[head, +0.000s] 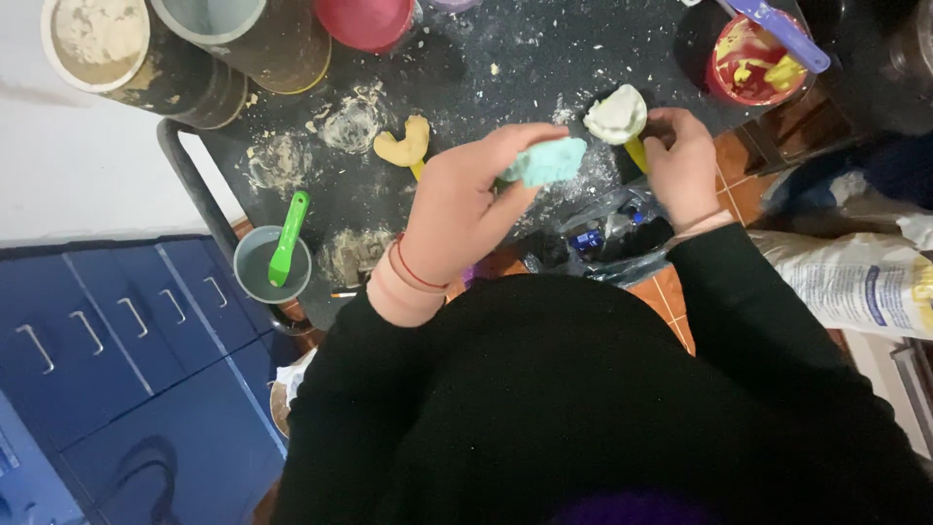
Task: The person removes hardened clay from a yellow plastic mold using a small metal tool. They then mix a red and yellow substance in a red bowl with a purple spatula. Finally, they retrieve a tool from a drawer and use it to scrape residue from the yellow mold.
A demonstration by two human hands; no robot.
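Head view: my left hand [457,209] grip clamps blue cast [549,160]; right hand [685,165] pinches white cast [615,115]; yellow cast [405,144], ten o'clock, lies untouched on table [544,49].

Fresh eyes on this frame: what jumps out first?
The pale blue moulded cast pinched in the left hand at centre, above the dusty black worktop. Just right of it, the right hand touches a white moulded cast. Next, the bright green spatula in a grey rubber mixing bowl at the table's left edge.
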